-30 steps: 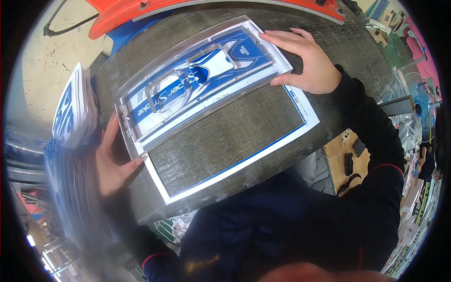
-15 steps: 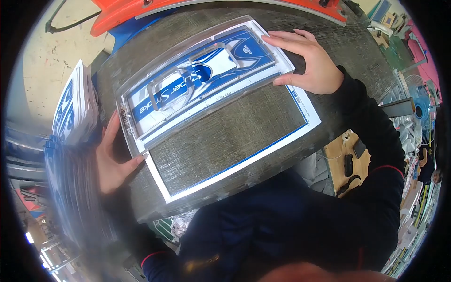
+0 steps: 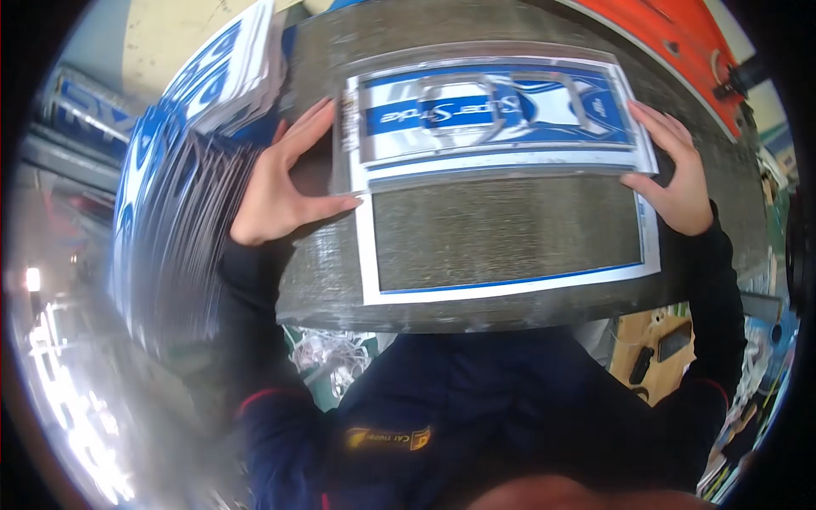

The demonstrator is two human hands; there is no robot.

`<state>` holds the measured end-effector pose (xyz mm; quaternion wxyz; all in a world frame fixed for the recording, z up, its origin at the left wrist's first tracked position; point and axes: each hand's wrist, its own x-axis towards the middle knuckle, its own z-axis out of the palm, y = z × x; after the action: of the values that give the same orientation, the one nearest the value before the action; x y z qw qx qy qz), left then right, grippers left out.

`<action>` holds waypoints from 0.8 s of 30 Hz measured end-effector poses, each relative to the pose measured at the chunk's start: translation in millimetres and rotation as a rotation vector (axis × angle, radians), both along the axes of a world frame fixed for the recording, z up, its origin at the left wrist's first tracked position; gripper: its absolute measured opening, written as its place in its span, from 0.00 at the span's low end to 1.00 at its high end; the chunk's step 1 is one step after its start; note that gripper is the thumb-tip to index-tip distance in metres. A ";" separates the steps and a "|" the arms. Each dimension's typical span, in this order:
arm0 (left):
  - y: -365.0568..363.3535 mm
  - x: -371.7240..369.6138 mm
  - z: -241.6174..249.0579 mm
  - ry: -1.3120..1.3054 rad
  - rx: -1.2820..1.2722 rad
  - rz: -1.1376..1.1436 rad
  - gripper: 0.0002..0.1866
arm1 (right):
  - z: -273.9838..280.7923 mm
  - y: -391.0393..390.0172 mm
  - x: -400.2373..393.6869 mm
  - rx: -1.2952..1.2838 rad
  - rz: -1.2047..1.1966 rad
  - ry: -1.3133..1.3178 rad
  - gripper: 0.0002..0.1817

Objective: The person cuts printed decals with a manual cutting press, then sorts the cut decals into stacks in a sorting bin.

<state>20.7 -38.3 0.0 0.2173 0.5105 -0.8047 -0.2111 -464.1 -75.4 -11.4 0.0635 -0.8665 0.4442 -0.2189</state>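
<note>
A clear rectangular plate [image 3: 349, 136] with raised outlines lies over a blue-and-white printed sheet [image 3: 510, 283] lettered "Super Stroke". The sheet's near half is a large rectangular opening, with the dark tabletop [image 3: 510, 225] showing through it. Beside the plate's left end is my left hand [image 3: 285, 183], fingers and thumb spread apart, the thumb tip at the near left corner. My right hand [image 3: 677, 174] grips the right end, fingertips on its far part and thumb on the near corner.
A thick stack of blue-and-white printed sheets [image 3: 183, 221] stands to the left of my left hand. An orange metal piece [image 3: 680, 51] crosses the back right. Below the table's near edge at right, a wooden board [image 3: 633, 340] holds a phone-like dark object [image 3: 676, 340].
My view has turned, so the plate and sheet now appear nearly level rather than slanted. Both hands remain at the plate's two ends; the left thumb is still at the near left corner.
</note>
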 end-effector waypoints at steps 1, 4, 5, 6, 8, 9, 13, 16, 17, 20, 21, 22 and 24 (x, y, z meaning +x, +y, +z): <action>0.4 0.1 -0.7 0.006 0.000 0.004 0.54 | 0.3 0.0 2.1 0.001 0.022 -0.006 0.42; 1.0 3.0 -3.7 0.007 -0.011 0.010 0.56 | 0.9 2.6 3.5 0.021 -0.032 -0.026 0.43; 0.4 4.1 -4.7 0.005 -0.017 0.007 0.57 | 0.9 1.9 4.0 0.020 -0.031 -0.027 0.43; -0.3 5.7 -5.8 0.003 -0.019 0.006 0.57 | 1.1 1.7 4.3 0.019 -0.026 -0.026 0.43; -0.2 4.9 -5.4 0.005 -0.016 0.006 0.57 | 1.0 1.9 2.9 0.017 -0.023 -0.025 0.43; -0.1 4.7 -5.1 0.007 -0.012 0.008 0.57 | 0.2 1.8 2.6 0.020 -0.023 -0.029 0.43; -0.9 6.0 -6.7 0.004 -0.023 0.004 0.57 | -1.1 1.7 1.6 0.020 -0.030 -0.038 0.43; -1.3 6.7 -6.5 -0.007 -0.028 -0.004 0.57 | -1.3 2.1 2.7 0.047 -0.028 -0.086 0.43; -1.3 6.4 -6.6 -0.003 -0.029 -0.004 0.57 | -1.4 2.0 3.0 0.046 -0.027 -0.087 0.43; -1.7 5.4 -6.3 0.000 -0.031 -0.003 0.57 | -1.3 1.8 3.2 0.061 -0.027 -0.113 0.43; -1.7 5.1 -6.2 -0.001 -0.030 -0.001 0.57 | -1.2 1.8 3.2 0.058 -0.023 -0.115 0.43; -1.6 5.1 -6.3 -0.001 -0.030 -0.001 0.57 | -1.2 1.7 3.1 0.055 -0.019 -0.117 0.43; -1.7 5.0 -6.5 -0.017 -0.036 -0.003 0.57 | -2.2 1.4 2.6 0.059 -0.014 -0.127 0.43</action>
<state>25.7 -40.0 -6.5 0.2192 0.5072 -0.8109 -0.1926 -461.6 -74.1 -13.6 0.1154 -0.8453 0.4517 -0.2609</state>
